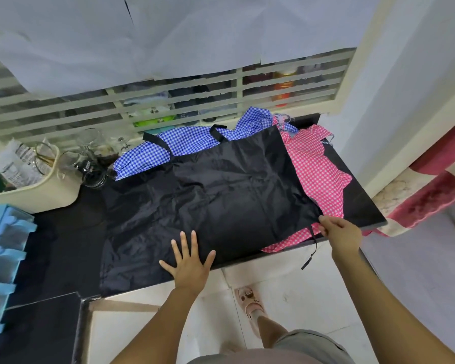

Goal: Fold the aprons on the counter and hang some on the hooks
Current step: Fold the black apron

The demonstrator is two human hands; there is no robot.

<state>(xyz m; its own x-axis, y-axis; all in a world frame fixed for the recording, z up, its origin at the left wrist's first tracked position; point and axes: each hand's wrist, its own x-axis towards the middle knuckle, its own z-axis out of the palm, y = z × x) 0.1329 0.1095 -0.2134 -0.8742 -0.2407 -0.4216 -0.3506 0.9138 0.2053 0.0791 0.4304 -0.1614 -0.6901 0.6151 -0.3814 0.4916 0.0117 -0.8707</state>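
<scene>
Three aprons lie on the dark counter [357, 203]: a black apron [221, 195] spread flat across the middle, a blue checked apron [189, 145] bunched behind it near the slatted window grille [116, 109], and a pink checked apron [318, 169] crumpled at the right end, partly under the black one and drooping over the front edge. The person's left hand [188, 264] rests palm down on the near edge of the black apron, fingers spread wide and flat against the fabric. The right hand [339, 232] is at the apron's near right corner, thumb and fingers closed in a pinch on the black cloth just where it overlaps the pink one. A black tie strap [310, 248] hangs from that corner down past the counter's front edge. Two black strap loops show at the far edge of the black apron, lying on the blue checked cloth. To the left on the counter stand a cream tub [50, 190] holding packets, and beside it some clear glass jars [84, 164]. A light blue tray [5, 248] sits at the far left. Below the counter, pale floor tiles and one foot in a pink sandal [250, 303] are visible.
</scene>
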